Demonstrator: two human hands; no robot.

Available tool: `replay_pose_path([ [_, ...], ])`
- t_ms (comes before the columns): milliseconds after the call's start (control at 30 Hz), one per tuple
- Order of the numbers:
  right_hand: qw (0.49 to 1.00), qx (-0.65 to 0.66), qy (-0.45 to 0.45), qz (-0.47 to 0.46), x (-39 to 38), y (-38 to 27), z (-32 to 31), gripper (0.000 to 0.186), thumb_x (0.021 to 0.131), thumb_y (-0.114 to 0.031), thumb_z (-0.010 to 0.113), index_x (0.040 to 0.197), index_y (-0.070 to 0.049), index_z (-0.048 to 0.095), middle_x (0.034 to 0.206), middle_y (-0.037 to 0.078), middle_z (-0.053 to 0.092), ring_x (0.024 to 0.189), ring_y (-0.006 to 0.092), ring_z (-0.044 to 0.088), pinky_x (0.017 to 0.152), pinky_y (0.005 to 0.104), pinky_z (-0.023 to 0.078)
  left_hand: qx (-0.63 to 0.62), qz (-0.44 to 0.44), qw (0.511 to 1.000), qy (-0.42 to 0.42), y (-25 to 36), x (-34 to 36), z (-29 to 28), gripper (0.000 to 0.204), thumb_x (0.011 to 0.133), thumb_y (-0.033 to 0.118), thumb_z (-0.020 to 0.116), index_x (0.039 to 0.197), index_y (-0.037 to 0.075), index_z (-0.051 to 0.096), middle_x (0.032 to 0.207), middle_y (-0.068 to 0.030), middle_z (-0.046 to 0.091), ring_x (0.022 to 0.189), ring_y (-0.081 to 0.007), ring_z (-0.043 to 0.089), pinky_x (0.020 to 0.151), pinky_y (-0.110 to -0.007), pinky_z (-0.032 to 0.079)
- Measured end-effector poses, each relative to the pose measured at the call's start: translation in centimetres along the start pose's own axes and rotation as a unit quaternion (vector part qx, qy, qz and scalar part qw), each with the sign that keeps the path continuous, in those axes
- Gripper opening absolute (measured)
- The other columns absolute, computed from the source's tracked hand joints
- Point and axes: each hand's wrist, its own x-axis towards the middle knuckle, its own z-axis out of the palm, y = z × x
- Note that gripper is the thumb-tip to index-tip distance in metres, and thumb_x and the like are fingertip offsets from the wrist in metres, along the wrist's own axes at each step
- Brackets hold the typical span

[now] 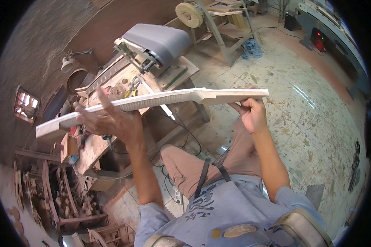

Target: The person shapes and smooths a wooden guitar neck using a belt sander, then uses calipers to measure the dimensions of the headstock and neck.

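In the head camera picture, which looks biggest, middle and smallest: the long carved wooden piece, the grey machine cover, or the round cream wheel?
1. Long carved wooden piece, held near the camera, so nearness adds to its size.
2. Grey machine cover.
3. Round cream wheel, farthest away.

Long pale wooden piece (160, 100), ribbed along one edge, notched near one end, held level, mid-air, above the lap

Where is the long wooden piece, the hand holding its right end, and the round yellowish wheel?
long wooden piece (160, 99), head view, middle of its pale ridged face
right hand (253, 115), head view, back of the hand
yellowish wheel (189, 15), head view, its round face
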Motion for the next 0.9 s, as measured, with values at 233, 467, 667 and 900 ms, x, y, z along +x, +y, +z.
replay_pose_path([
  [233,0.994,0.067,-0.079,0.026,-2.5,2.6,0.2,0.035,0.083,0.020,0.043,0.105,-0.007,0.048,0.118,0.018,0.065,0.135,0.0388,0.055,0.117,0.0577,0.047,-0.244,-0.186,0.952,0.009,-0.3,-1.0,2.0,0.121,0.088,0.032,0.082,0.163,0.005,-0.009,0.162,-0.0360,0.020,0.154,-0.0483,0.016,0.123,-0.060,0.025],
  [467,0.977,0.107,0.088,0.160,-3.8,9.0,-9.6,0.059,0.086,0.016,0.045,0.142,-0.001,0.047,0.137,0.016,0.056,0.132,0.0310,0.054,0.114,0.0527,0.049,-0.773,-0.326,0.533,0.108,3.3,0.2,-1.7,0.079,0.100,0.025,0.054,0.165,0.010,0.012,0.143,-0.0219,0.056,0.112,-0.0341,0.069,0.095,-0.044,0.060],
  [667,0.897,-0.139,0.023,0.419,-6.5,10.3,-16.6,0.033,0.104,-0.014,0.059,0.132,0.004,0.058,0.125,0.017,0.066,0.113,0.0313,0.068,0.103,0.0492,0.057,-0.664,-0.432,0.608,-0.051,11.0,-1.9,-1.7,0.039,0.094,0.009,0.073,0.124,-0.002,0.050,0.092,-0.0058,0.062,0.063,-0.0149,0.067,0.054,-0.028,0.059],
  [900,0.772,-0.517,-0.334,0.157,-3.1,-10.7,-2.4,0.037,0.104,-0.022,0.054,0.126,0.005,0.065,0.119,0.015,0.070,0.103,0.0242,0.071,0.094,0.0373,0.058,-0.780,-0.289,0.521,-0.192,14.9,-3.5,2.2,0.038,0.079,0.004,0.075,0.113,-0.001,0.057,0.082,-0.0050,0.061,0.059,-0.0117,0.060,0.054,-0.027,0.053],
])
